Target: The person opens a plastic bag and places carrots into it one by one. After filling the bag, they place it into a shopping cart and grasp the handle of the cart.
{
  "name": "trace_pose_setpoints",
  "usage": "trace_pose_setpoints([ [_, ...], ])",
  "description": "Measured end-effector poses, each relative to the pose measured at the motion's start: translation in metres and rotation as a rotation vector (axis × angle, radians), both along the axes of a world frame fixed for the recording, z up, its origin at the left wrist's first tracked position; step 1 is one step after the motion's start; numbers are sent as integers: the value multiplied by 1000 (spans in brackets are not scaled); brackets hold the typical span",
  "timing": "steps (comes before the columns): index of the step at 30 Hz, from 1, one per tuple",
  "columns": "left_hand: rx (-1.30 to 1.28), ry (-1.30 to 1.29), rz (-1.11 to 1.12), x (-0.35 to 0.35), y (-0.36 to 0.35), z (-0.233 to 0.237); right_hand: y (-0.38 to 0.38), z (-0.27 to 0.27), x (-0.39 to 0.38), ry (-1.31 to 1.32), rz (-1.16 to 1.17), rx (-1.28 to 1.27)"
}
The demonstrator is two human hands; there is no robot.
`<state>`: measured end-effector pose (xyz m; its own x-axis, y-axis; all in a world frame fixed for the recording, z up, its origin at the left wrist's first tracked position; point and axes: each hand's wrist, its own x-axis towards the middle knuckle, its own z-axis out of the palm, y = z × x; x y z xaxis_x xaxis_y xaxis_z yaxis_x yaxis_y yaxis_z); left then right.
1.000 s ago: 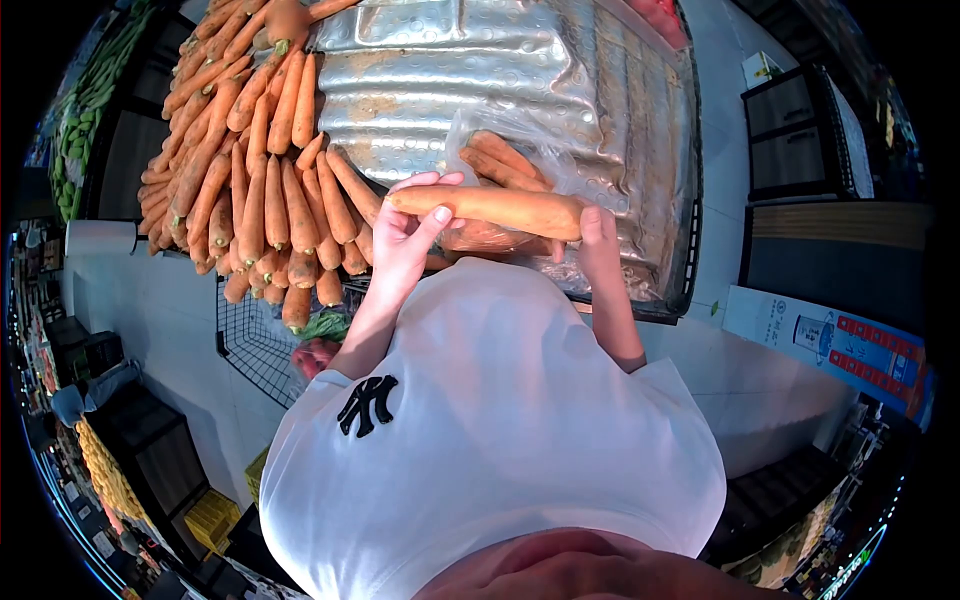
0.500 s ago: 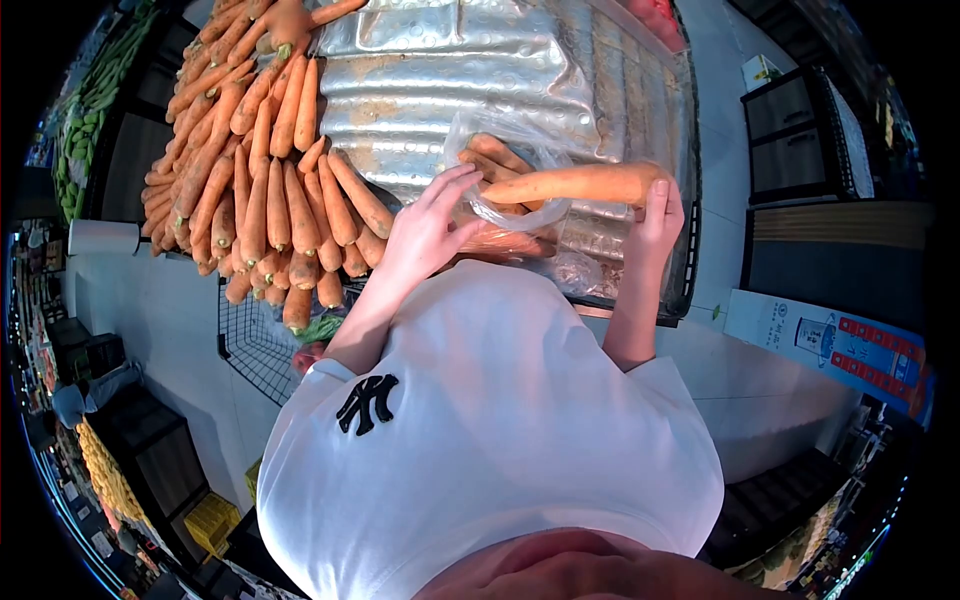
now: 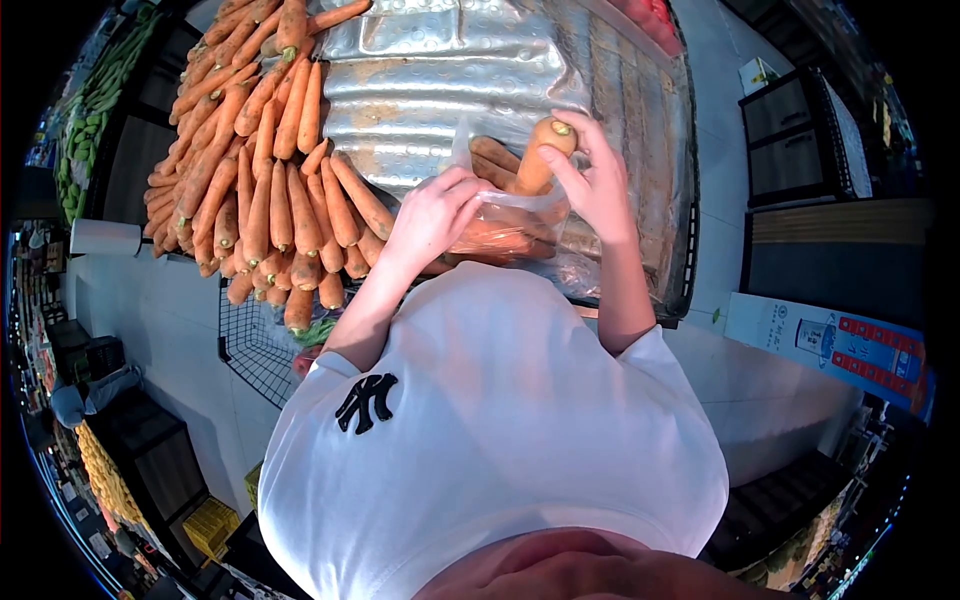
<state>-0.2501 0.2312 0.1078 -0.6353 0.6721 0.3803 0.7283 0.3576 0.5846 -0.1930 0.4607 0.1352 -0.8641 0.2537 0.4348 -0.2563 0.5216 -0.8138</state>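
My right hand (image 3: 592, 175) grips a thick carrot (image 3: 538, 165) by its top end. That carrot points down into the mouth of a clear plastic bag (image 3: 545, 204). Fingers of my left hand (image 3: 435, 212) are closed on the near left rim of the bag. Inside the bag lie several carrots (image 3: 497, 241), some seen through the film. The bag rests on a silvery, ridged liner (image 3: 450, 75) near the front of the display stand. Left of my left hand is a large heap of loose carrots (image 3: 255, 190).
A wire shopping cart (image 3: 250, 340) with produce stands below the heap at the left. Red netted produce (image 3: 652, 22) lies at the far right corner. A printed carton (image 3: 830, 345) is on the right, beside dark shelving (image 3: 790, 150). A white roll (image 3: 105, 237) sits at the left.
My right hand has moved left and turned the carrot from lying sideways above the bag to pointing down into its opening. My left hand stays at the bag's rim.
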Motion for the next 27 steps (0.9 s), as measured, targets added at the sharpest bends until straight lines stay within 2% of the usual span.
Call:
trace_pose_setpoints([
  [1, 19, 4, 8, 0, -1, 2, -2, 7, -2, -38, 52, 81],
  [2, 38, 8, 16, -1, -1, 4, -7, 23, -1, -237, 119, 68],
  [5, 73, 1, 44, -4, -3, 3, -4, 1, -19, -136, 359, 352],
  [9, 102, 145, 79, -12, -5, -1, -12, -24, -28, -201, 425, 363],
  [12, 41, 205, 118, -17, -9, 3, -14, -43, -20, -281, 405, 328],
  [14, 48, 147, 120, -18, -14, -1, -15, -41, -9, -316, 352, 296],
  [17, 79, 107, 143, -16, -21, -7, -8, -52, 12, -273, 205, 165],
  [20, 98, 65, 158, -12, -26, -10, 2, -52, 37, -278, 95, 142],
  [27, 85, 43, 202, -8, -41, -25, 7, -56, 64, -149, 57, 128],
])
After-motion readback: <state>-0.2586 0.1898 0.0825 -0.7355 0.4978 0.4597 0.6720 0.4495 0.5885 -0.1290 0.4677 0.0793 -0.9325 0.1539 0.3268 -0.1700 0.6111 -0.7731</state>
